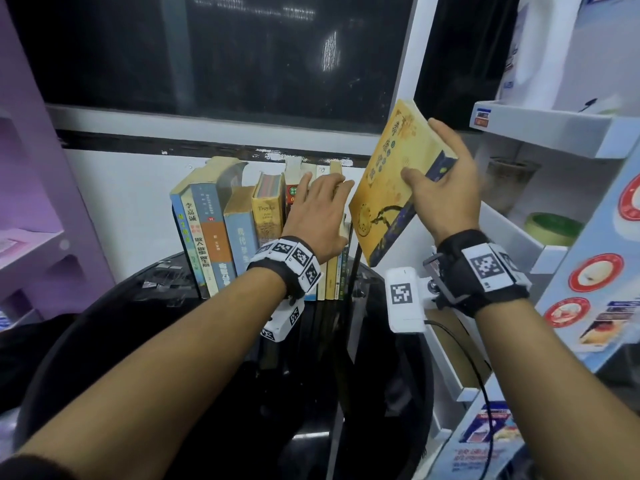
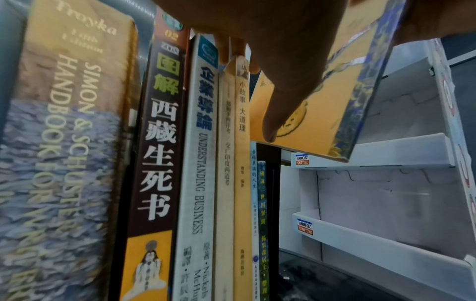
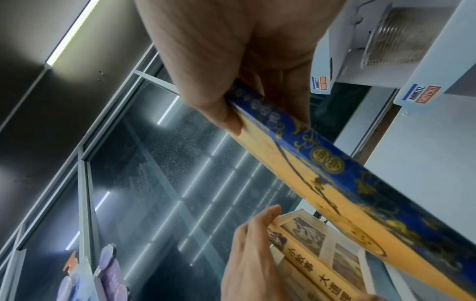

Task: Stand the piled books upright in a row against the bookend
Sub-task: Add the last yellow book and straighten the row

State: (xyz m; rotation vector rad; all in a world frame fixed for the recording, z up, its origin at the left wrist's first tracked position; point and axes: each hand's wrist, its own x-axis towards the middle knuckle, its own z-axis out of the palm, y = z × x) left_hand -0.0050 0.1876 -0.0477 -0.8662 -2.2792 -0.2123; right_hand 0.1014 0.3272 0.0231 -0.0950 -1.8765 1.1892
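Several books (image 1: 239,230) stand upright in a row on a black round table (image 1: 156,327). My left hand (image 1: 322,206) rests on the tops of the thin books at the row's right end, fingers stretched over them; its thumb (image 2: 283,101) hangs free in front. My right hand (image 1: 440,168) grips a yellow book with a blue spine (image 1: 384,195), thumb on the cover and fingers behind. That book (image 3: 335,183) hangs tilted in the air just right of the row. A dark upright plate (image 2: 270,183), perhaps the bookend, stands at the row's right end.
A white display rack (image 1: 554,133) with trays rises close on the right, holding a green roll (image 1: 554,226) and a jar. A purple shelf unit (image 1: 34,202) stands at the left. A dark window (image 1: 225,57) and white wall lie behind the books.
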